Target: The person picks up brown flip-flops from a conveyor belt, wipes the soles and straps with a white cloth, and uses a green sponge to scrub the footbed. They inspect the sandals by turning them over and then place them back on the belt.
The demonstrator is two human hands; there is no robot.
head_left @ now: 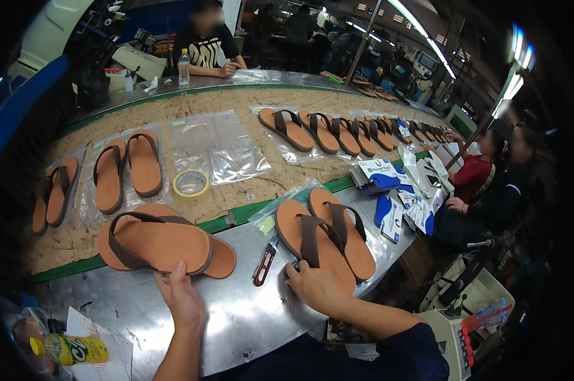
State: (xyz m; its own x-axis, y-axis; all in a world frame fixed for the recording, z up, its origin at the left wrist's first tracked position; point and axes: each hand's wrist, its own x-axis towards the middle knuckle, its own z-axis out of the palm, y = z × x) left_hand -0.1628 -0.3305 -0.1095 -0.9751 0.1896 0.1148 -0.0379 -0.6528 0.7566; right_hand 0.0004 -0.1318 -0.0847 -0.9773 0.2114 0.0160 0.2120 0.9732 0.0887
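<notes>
My left hand (182,298) grips a pair of tan flip-flops (166,244) with dark brown straps by the near edge. One sole overlaps the other, just above the metal tabletop's left part. My right hand (315,286) is closed at the near-left edge of another tan flip-flop (293,219), its fingertips partly hidden. Beside that one lies its mate (357,254), and a clear plastic bag (379,247) shows under the pair. Between my hands rests a red snips-like cutter (264,263).
A belt (236,146) beyond the metal table (236,317) carries clear bags, a tape roll (191,183) and a long row of flip-flops (287,130). Blue-and-white cards (388,219) are stacked at right. A yellow-labelled bottle (71,349) lies lower left. Co-workers (210,44) sit across and at right.
</notes>
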